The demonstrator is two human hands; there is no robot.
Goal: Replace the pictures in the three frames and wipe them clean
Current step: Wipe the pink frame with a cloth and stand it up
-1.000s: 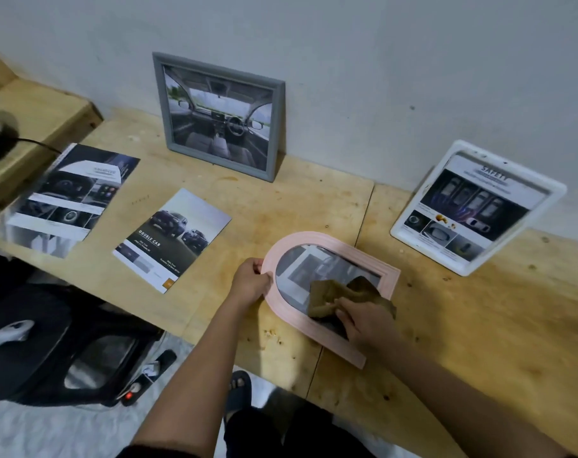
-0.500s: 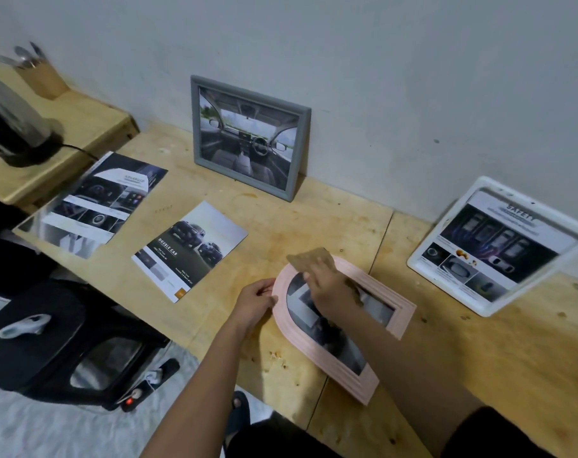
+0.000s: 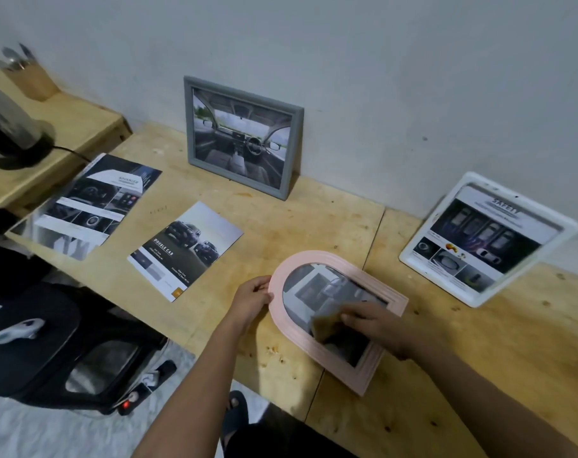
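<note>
A pink arched frame (image 3: 317, 256) lies flat on the wooden table (image 3: 479, 358) with a picture behind its glass. My left hand (image 3: 251, 300) grips the frame's arched left edge. My right hand (image 3: 377, 327) presses a brown cloth (image 3: 324, 323) onto the lower part of the glass. A grey frame (image 3: 190, 127) with a car-interior picture leans on the wall at the back. A white frame (image 3: 479, 300) with a safety leaflet leans on the wall at the right.
Two loose car leaflets lie on the table's left side, a small one (image 3: 185, 249) and a larger one (image 3: 86, 206). A kettle (image 3: 8, 127) and a cutlery holder (image 3: 29, 81) stand on the side shelf. A black chair (image 3: 49, 342) sits below left.
My right hand slid the cloth from the frame's arched top down to the lower part of the glass. My left hand kept its hold on the frame's edge.
</note>
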